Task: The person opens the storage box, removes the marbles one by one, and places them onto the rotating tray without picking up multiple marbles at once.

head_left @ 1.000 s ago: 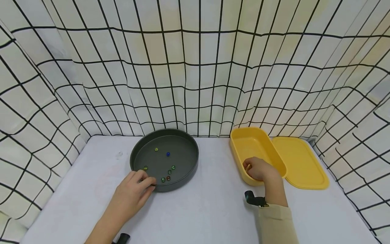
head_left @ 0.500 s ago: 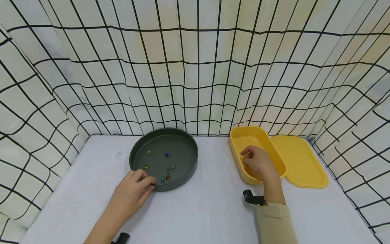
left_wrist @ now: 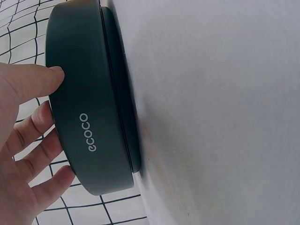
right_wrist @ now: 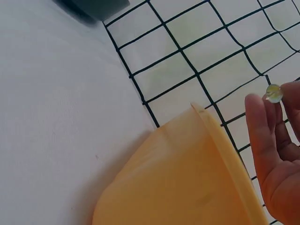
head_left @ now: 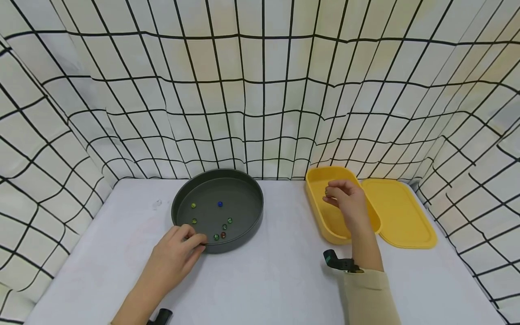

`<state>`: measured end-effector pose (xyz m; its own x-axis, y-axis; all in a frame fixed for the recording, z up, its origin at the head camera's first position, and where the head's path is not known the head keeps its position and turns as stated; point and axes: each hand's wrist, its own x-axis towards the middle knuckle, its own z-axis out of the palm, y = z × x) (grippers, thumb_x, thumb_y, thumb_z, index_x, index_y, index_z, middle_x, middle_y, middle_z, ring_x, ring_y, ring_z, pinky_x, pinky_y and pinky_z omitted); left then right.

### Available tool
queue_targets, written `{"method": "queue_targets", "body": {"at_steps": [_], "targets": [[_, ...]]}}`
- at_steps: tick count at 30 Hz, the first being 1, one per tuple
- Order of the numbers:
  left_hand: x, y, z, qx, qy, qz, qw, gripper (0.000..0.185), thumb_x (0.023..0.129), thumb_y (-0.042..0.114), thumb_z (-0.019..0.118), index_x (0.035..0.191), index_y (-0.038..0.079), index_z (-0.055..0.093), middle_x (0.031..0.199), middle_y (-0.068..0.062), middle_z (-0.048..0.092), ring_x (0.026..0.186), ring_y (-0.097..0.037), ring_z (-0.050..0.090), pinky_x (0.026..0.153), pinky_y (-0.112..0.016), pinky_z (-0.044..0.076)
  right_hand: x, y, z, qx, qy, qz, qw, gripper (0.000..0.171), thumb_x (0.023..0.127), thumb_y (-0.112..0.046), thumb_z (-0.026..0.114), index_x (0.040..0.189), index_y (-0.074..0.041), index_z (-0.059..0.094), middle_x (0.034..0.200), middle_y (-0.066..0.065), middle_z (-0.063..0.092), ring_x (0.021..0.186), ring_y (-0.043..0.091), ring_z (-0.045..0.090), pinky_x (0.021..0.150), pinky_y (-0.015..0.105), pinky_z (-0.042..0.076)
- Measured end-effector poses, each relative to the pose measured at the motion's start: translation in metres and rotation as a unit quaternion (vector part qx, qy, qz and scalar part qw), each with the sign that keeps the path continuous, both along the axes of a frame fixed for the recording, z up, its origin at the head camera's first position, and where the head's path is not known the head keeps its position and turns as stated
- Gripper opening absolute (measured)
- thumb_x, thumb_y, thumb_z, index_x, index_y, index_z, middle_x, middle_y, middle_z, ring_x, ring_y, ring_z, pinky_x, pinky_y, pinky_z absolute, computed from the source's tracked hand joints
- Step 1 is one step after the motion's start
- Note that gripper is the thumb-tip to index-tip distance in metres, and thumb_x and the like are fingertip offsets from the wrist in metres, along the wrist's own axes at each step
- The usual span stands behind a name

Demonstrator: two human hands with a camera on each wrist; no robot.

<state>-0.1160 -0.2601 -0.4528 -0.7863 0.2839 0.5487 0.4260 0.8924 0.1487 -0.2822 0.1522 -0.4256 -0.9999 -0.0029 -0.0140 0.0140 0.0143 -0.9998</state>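
Since the earlier frames the right hand (head_left: 348, 203) has been lifted out of the yellow box (head_left: 321, 212) and is now held above its far half; one yellowish marble (right_wrist: 273, 92) is pinched between thumb and fingertips, seen best in the right wrist view. The yellow-green marble in the dark round tray (head_left: 243, 225) has been carried leftward across the floor to (head_left: 193, 206).

The left hand (head_left: 175, 255) is kept on the tray's near-left wall, thumb (left_wrist: 44, 79) and fingers spread apart and pressed against the outside, curled lightly round the wall.

Count: one tray, one box, one yellow lid (head_left: 400, 212) laid flat touching the box's right side. Six marbles are counted in the tray: one blue (head_left: 220, 204), one yellow-green, the rest greenish or reddish near the front wall; small size leaves the colours uncertain.

Writing: "ecoco" is read in pale letters on the tray's outer wall (left_wrist: 89, 132)
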Motion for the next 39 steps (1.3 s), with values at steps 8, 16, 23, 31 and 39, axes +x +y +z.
{"method": "queue_targets", "body": {"at_steps": [8,16,23,31,39], "targets": [[0.001,-0.001,-0.001,0.0,-0.001,0.002,1.0,0.027,0.074,0.011,0.085,0.092,0.024,0.07,0.09,0.008,0.052,0.086,-0.015,0.05,0.067,-0.033,0.05,0.004,-0.014,0.007,-0.134,-0.009,0.046,0.99,0.018,0.099,-0.01,0.063,0.112,0.001,0.059,0.1,0.006,0.065,0.093,0.024,0.067,0.085,0.032,0.059],[0.002,-0.001,-0.002,0.0,-0.002,0.002,1.0,0.027,0.074,0.011,0.086,0.092,0.024,0.071,0.09,0.008,0.052,0.086,-0.014,0.049,0.066,-0.033,0.049,0.007,-0.032,0.01,-0.216,-0.04,0.071,0.973,0.008,0.099,-0.011,0.062,0.106,-0.005,0.062,0.096,0.005,0.069,0.086,0.017,0.067,0.085,0.028,0.059],[0.002,-0.003,-0.004,-0.001,-0.003,0.002,1.0,0.026,0.075,0.012,0.085,0.092,0.024,0.071,0.09,0.007,0.052,0.085,-0.014,0.048,0.066,-0.033,0.048,0.011,-0.05,0.007,-0.186,-0.058,0.089,0.977,0.022,0.099,-0.013,0.063,0.117,-0.002,0.059,0.1,0.005,0.066,0.089,0.018,0.067,0.087,0.03,0.058],[0.001,-0.003,-0.003,-0.003,-0.009,0.002,1.0,0.022,0.077,0.013,0.084,0.092,0.023,0.071,0.09,0.007,0.052,0.086,-0.014,0.048,0.067,-0.033,0.049,0.015,-0.074,0.001,-0.165,-0.054,0.12,0.977,0.013,0.098,-0.01,0.063,0.11,-0.006,0.063,0.097,0.006,0.067,0.086,0.018,0.067,0.085,0.031,0.059],[-0.001,-0.001,-0.001,-0.002,-0.007,0.002,1.0,0.023,0.075,0.012,0.085,0.091,0.023,0.071,0.09,0.006,0.053,0.085,-0.015,0.049,0.067,-0.033,0.05,0.02,-0.098,0.0,-0.142,-0.034,0.162,0.976,0.01,0.098,-0.006,0.061,0.108,-0.007,0.064,0.098,0.007,0.066,0.084,0.018,0.065,0.084,0.032,0.06]]}}
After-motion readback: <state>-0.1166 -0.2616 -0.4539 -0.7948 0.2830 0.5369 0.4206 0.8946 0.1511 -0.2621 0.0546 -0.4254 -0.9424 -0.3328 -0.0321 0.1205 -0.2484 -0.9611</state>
